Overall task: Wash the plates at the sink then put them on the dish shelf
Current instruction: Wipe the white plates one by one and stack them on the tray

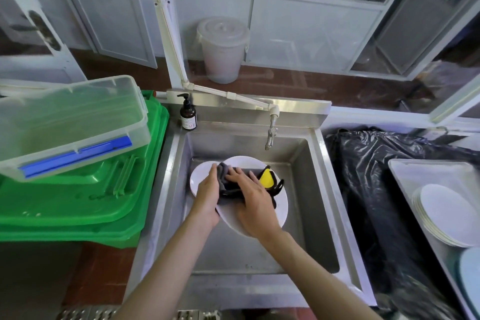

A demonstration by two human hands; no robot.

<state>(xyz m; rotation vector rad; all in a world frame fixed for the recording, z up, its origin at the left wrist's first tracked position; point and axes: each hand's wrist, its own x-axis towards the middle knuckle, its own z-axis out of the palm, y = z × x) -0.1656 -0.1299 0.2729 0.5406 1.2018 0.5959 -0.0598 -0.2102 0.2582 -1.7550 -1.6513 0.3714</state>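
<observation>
In the middle of the frame, over the sink [306, 163], the left hand [207, 195] gripped the tilted plate [281, 205] by its left edge, while the right hand [253, 199] pressed a cloth [230, 187] flat on it.

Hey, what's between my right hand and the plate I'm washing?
A dark grey cloth lies there: the right hand presses it onto the white plate over the sink, shown in the head view.

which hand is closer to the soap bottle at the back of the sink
Left. The left hand holds the plate edge on the sink's left side, below the soap bottle. The right hand presses the cloth further right.
</observation>
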